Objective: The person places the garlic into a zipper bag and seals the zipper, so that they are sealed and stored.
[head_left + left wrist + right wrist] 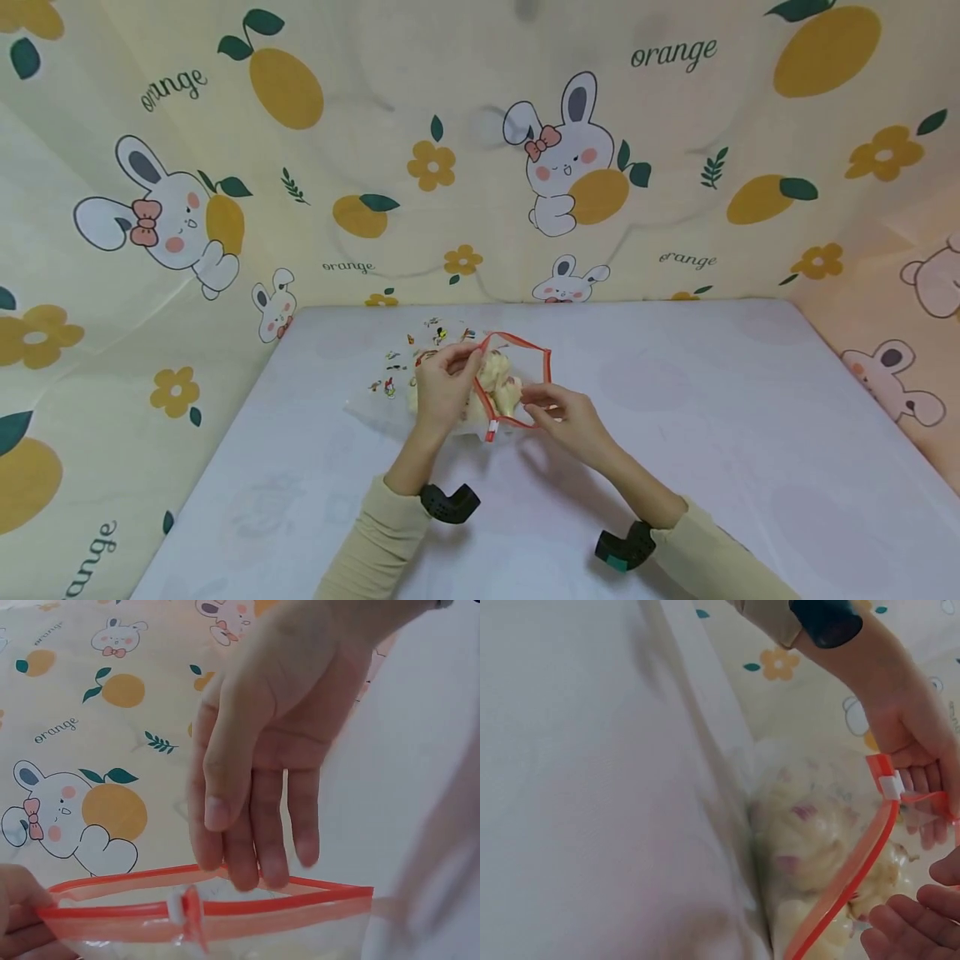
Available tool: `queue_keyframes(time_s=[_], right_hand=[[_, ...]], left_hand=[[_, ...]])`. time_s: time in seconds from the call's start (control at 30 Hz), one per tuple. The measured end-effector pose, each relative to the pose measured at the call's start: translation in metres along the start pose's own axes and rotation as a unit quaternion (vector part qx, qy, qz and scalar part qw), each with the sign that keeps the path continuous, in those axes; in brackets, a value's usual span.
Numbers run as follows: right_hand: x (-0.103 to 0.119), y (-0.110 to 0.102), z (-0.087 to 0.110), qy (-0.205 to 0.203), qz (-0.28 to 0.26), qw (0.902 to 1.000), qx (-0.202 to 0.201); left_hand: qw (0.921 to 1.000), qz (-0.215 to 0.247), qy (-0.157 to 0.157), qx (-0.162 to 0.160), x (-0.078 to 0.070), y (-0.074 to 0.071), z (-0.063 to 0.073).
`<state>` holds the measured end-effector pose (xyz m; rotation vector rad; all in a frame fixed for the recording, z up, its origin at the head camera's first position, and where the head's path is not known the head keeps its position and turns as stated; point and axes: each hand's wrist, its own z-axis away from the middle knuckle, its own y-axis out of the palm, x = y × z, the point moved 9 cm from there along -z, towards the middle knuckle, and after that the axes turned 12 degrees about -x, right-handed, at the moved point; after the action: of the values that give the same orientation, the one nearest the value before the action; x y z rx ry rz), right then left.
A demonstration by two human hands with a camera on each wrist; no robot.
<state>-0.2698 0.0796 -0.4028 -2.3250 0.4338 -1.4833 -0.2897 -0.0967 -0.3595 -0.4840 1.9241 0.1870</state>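
Observation:
A clear zip bag [483,427] with a red zip edge stands with its mouth spread wide. Its side carries small colourful printed figures, and a white slider [184,907] sits on the zip. Inside lie several pale cream, lumpy pieces [810,840] with purplish-red patches. My left hand [446,387] pinches the red rim at the left of the mouth. At the right of the opening is my right hand [570,421], its fingers [266,847] extended and loosely apart, tips at the mouth. In the right wrist view its palm faces the pieces.
The bag rests on a white table [675,433] near its far edge. Behind the table hangs a cream cloth [465,100] printed with rabbits and oranges. Black bands [450,504] sit on both wrists.

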Motion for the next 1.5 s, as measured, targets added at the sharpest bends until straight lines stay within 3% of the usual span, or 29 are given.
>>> queue_keyframes(time_s=[0.3, 0.57, 0.87, 1.1, 1.5], right_hand=[[-0.003, -0.004, 0.008, 0.014, -0.028, 0.9994, 0.015], [-0.003, 0.0, 0.019, 0.029, -0.045, 0.9969, 0.058], [-0.002, 0.01, 0.027, 0.03, -0.034, 0.9955, 0.083], [-0.003, 0.029, 0.038, 0.071, -0.064, 0.9895, 0.108], [-0.002, 0.051, 0.039, 0.129, -0.105, 0.9802, 0.107]], left_hand=[[0.9996, -0.006, 0.022, 0.014, -0.001, 0.002, 0.002], [0.9985, -0.026, 0.03, 0.039, 0.0, 0.005, 0.004], [0.9968, -0.043, 0.04, 0.053, 0.002, 0.006, 0.007], [0.9958, -0.048, 0.052, 0.058, 0.002, 0.006, 0.008], [0.997, -0.027, 0.045, 0.058, 0.004, 0.005, 0.008]])
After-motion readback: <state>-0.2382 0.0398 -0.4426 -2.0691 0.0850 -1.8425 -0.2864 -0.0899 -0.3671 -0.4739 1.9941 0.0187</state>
